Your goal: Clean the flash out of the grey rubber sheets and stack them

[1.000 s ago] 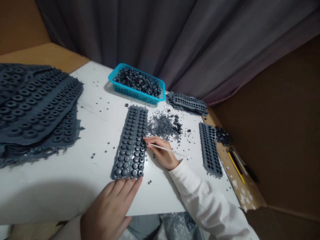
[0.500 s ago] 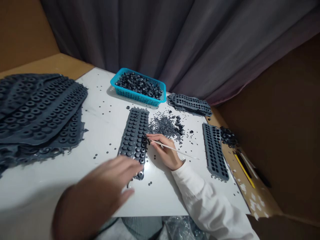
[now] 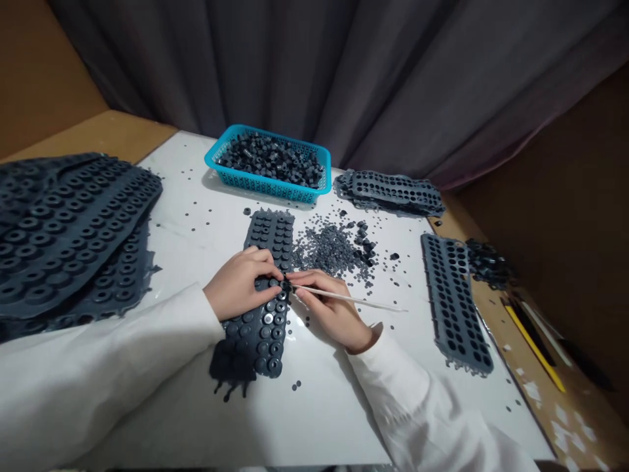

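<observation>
A dark grey moulded rubber sheet (image 3: 264, 331) with rows of round studs lies lengthwise on the white table, a ragged flap at its near end. Across its middle reaches my left hand (image 3: 240, 283), closed, thumb and fingertips pinching at a stud by the right edge. My right hand (image 3: 335, 313) is closed round a thin white stick (image 3: 373, 303), fingertips meeting the left ones at that edge. What exactly lies between the fingertips is too small to make out. Right beyond the right hand spreads a heap of tiny grey discs (image 3: 328, 248), with small black pieces at its side.
A blue basket (image 3: 322, 190) full of small dark rubber pieces stands at the back. Large studded sheets (image 3: 73, 229) are piled left. On the right lie stacked perforated sheets (image 3: 393, 192), a single perforated sheet (image 3: 457, 305), dark scraps (image 3: 489, 262) and a yellow tool (image 3: 534, 344).
My left hand has come from the near side, up and right, onto the sheet beside my right hand. My right hand stays at the sheet's edge with the stick. The view has shifted slightly.
</observation>
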### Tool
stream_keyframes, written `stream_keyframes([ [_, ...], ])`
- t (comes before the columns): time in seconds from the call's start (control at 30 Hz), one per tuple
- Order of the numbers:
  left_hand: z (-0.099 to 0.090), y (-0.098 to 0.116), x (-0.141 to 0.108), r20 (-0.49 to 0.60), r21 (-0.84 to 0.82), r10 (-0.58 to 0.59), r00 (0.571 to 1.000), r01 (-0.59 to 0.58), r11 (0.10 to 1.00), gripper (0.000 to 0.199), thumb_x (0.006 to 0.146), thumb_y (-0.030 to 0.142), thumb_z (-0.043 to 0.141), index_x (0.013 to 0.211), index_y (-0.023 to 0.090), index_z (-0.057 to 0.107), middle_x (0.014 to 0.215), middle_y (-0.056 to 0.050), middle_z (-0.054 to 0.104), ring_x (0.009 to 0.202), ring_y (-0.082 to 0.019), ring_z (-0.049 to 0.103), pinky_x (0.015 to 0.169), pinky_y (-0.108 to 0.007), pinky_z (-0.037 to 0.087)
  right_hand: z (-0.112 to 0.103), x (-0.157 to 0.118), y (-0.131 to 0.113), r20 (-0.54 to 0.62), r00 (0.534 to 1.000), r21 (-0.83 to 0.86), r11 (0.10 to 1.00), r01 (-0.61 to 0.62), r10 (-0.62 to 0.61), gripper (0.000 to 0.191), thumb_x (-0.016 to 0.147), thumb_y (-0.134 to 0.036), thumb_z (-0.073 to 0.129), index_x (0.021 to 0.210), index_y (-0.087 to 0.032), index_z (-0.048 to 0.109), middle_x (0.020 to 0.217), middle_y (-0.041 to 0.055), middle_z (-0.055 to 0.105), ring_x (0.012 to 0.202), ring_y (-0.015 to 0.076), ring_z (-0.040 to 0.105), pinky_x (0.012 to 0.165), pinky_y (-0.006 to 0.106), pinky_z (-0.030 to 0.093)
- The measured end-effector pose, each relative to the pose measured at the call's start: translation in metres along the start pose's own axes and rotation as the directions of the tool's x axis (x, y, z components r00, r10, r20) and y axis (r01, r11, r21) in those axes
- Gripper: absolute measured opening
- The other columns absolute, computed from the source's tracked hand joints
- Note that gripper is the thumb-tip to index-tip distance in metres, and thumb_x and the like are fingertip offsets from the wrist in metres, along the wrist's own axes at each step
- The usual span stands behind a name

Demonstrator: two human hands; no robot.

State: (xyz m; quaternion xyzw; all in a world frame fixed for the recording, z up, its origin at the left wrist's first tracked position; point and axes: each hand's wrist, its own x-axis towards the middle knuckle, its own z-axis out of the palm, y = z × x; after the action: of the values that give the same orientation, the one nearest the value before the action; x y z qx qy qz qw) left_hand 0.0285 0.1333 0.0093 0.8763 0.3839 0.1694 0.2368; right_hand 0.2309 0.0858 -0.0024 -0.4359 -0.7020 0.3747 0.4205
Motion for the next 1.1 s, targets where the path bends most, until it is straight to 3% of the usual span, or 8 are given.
stream_keyframes([
  [0.13,0.0064,-0.0072,0.0020,-0.040,-0.050,0.039,0.998,-0.041,0.998,0.014,0.083,0.028,0.056,0.086,0.019,0.066,0.082,-0.003,0.057,0.082,-0.020,0.049,0.073,-0.031,0.040,-0.0006,0.0008,-0.0016,0.032,0.999,0.024,0.999,-0.022,0.021,0.012,0.086,-0.022,0.058,0.093,-0.020,0.068,0.105,0.0082,0.069,0.099,0.0182,0.064,0.088,0.036,0.051],
  [0.4,0.0075,-0.0078,0.0017,-0.006,-0.034,0.036,0.999,-0.036,0.999,0.016,0.088,0.029,0.051,0.084,0.019,0.063,0.084,-0.003,0.057,0.083,-0.020,0.048,0.073,-0.032,0.037,-0.0014,0.0002,0.0003,0.065,0.998,0.021,1.000,-0.020,0.018,0.013,0.086,-0.020,0.057,0.096,-0.021,0.066,0.106,0.0077,0.069,0.099,0.0177,0.064,0.088,0.035,0.051],
  [0.77,0.0068,-0.0081,0.0038,0.037,-0.037,0.020,0.999,-0.019,0.999,0.014,0.087,0.028,0.053,0.085,0.019,0.064,0.083,-0.003,0.056,0.083,-0.020,0.047,0.072,-0.032,0.036,0.0010,0.0006,-0.0013,0.062,0.994,-0.078,0.993,0.090,-0.086,0.014,0.087,-0.017,0.055,0.097,-0.021,0.064,0.101,0.0084,0.070,0.096,0.0181,0.064,0.085,0.036,0.053],
  [1.1,0.0077,-0.0084,0.0039,0.029,-0.020,0.016,0.999,-0.015,1.000,0.013,0.086,0.027,0.055,0.085,0.020,0.066,0.083,-0.003,0.058,0.084,-0.021,0.048,0.073,-0.032,0.037,0.0002,-0.0001,0.0045,0.134,0.968,-0.171,0.957,0.234,-0.213,0.016,0.090,-0.014,0.049,0.101,-0.020,0.059,0.103,0.0094,0.068,0.100,0.0183,0.061,0.086,0.037,0.051],
])
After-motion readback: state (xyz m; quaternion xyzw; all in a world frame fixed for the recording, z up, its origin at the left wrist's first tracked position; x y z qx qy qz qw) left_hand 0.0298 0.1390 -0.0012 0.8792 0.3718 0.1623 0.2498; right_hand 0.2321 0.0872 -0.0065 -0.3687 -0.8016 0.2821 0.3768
